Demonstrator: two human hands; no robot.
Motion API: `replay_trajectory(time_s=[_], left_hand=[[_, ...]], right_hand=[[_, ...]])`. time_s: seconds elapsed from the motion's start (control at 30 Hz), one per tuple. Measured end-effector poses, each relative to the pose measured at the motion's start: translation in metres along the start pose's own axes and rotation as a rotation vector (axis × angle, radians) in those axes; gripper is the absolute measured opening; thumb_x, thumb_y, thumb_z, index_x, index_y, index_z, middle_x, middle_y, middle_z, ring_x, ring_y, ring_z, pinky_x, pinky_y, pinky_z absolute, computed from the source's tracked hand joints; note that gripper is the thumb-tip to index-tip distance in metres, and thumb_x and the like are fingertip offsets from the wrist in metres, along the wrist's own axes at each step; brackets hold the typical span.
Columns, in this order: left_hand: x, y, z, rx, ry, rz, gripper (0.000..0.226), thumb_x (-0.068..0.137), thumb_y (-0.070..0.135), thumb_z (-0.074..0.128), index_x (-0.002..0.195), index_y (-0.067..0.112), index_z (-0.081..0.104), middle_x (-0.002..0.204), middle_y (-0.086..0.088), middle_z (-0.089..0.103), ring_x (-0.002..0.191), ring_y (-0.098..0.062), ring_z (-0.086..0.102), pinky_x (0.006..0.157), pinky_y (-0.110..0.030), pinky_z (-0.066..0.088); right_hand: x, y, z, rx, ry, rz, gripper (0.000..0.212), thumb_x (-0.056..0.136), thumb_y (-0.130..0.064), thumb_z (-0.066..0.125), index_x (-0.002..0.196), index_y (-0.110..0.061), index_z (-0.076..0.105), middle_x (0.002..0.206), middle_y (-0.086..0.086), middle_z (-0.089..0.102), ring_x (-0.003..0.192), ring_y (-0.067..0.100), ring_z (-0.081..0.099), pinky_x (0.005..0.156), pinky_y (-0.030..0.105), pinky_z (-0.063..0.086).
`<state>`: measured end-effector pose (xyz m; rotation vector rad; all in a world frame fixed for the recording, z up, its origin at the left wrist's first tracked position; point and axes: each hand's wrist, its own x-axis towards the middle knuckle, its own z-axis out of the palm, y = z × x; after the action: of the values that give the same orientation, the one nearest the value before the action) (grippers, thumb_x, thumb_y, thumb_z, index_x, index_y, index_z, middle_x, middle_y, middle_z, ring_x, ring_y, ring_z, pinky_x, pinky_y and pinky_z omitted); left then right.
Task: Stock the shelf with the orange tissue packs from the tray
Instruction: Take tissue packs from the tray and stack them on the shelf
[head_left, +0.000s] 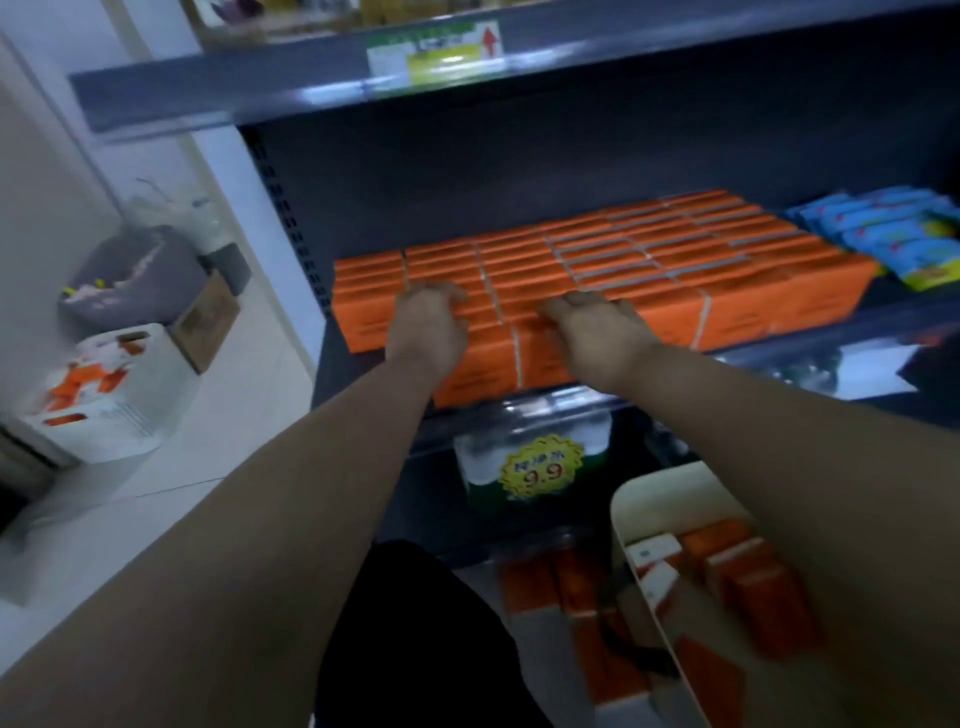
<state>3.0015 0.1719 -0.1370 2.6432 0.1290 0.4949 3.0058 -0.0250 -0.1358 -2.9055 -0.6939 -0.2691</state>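
While both hands press on the front row, the orange tissue packs (597, 260) already fill much of the shelf (831, 358), and the nearest bundle (483, 364) overhangs its front lip. The left hand (428, 325) curls its grip over the bundle's top edge; the right hand (597, 332) lies on it with bent fingers, and whether either truly clamps the wrap cannot be told. More packs wait in the cream tray (649, 493) at lower right. Likely risks: an uneven push could skew the bundle or tip it off the lip; a hard shove could crowd the rows sideways into the blue packs (883, 234) beside them.
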Motion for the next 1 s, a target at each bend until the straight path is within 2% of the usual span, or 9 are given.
replay_trajectory(time_s=[0.07,0.17,0.23,0.37,0.5,0.67,0.8,0.93,1.0], left_hand=[[-0.014,0.032,0.020,-0.033,-0.023,0.047,0.032,0.084,0.012,0.062,0.116,0.018,0.066,0.124,-0.011,0.061,0.117,-0.028,0.054,0.099,-0.030,0.042],[-0.041,0.077,0.057,-0.079,-0.111,0.073,0.032,0.087,0.012,0.060,0.118,0.021,0.064,0.125,-0.010,0.059,0.112,-0.028,0.057,0.093,-0.031,0.046],[-0.058,0.102,0.085,-0.082,-0.193,0.120,0.032,0.089,0.012,0.060,0.120,0.019,0.063,0.126,-0.011,0.057,0.110,-0.029,0.057,0.091,-0.033,0.047],[-0.089,0.138,0.143,-0.089,-0.351,0.181,0.035,0.088,0.016,0.064,0.122,0.015,0.063,0.128,-0.010,0.059,0.117,-0.027,0.055,0.096,-0.032,0.044],[-0.114,0.164,0.206,-0.076,-0.550,0.218,0.034,0.089,0.019,0.064,0.123,0.017,0.060,0.131,-0.007,0.054,0.119,-0.024,0.052,0.096,-0.036,0.046],[-0.129,0.181,0.279,-0.023,-0.714,0.164,0.038,0.089,0.021,0.064,0.127,0.018,0.058,0.131,-0.005,0.056,0.122,-0.023,0.051,0.100,-0.035,0.045],[-0.141,0.182,0.330,0.006,-0.822,0.140,0.033,0.089,0.023,0.062,0.121,0.016,0.062,0.124,-0.008,0.061,0.118,-0.026,0.055,0.096,-0.034,0.046],[-0.154,0.173,0.369,-0.006,-0.913,0.099,0.029,0.088,0.018,0.060,0.116,0.015,0.064,0.118,-0.010,0.063,0.112,-0.028,0.057,0.091,-0.029,0.044],[-0.159,0.166,0.384,-0.007,-0.953,0.071,0.028,0.088,0.020,0.061,0.116,0.015,0.064,0.116,-0.008,0.063,0.109,-0.027,0.058,0.088,-0.028,0.043]], right_hand=[[-0.032,0.027,0.000,-0.022,-0.002,0.029,0.036,0.094,-0.019,0.045,0.130,-0.017,0.046,0.132,0.011,0.050,0.123,0.031,0.045,0.096,0.043,0.036],[-0.084,0.070,0.007,-0.047,-0.041,0.114,0.040,0.097,-0.022,0.043,0.137,-0.017,0.042,0.136,0.010,0.048,0.126,0.030,0.042,0.096,0.043,0.036],[-0.118,0.100,0.015,-0.055,-0.079,0.181,0.038,0.098,-0.024,0.041,0.135,-0.017,0.044,0.137,0.009,0.048,0.127,0.030,0.041,0.098,0.043,0.035],[-0.178,0.156,0.040,-0.042,-0.199,0.342,0.038,0.101,-0.024,0.038,0.138,-0.023,0.041,0.140,0.005,0.045,0.129,0.028,0.039,0.098,0.041,0.034],[-0.218,0.201,0.075,-0.036,-0.309,0.448,0.038,0.099,-0.027,0.039,0.137,-0.025,0.041,0.139,0.005,0.045,0.128,0.026,0.041,0.099,0.041,0.036],[-0.249,0.238,0.131,0.020,-0.412,0.498,0.037,0.097,-0.024,0.040,0.134,-0.025,0.044,0.136,0.005,0.047,0.123,0.027,0.046,0.098,0.039,0.036],[-0.262,0.256,0.176,0.065,-0.560,0.542,0.042,0.095,-0.028,0.044,0.136,-0.024,0.040,0.132,0.007,0.049,0.120,0.029,0.048,0.096,0.042,0.042],[-0.267,0.268,0.211,0.179,-0.630,0.550,0.047,0.093,-0.035,0.048,0.138,-0.022,0.037,0.129,0.009,0.050,0.117,0.029,0.050,0.096,0.044,0.044],[-0.263,0.271,0.225,0.215,-0.660,0.564,0.049,0.093,-0.032,0.049,0.139,-0.021,0.035,0.134,0.009,0.047,0.121,0.029,0.047,0.098,0.045,0.042]])
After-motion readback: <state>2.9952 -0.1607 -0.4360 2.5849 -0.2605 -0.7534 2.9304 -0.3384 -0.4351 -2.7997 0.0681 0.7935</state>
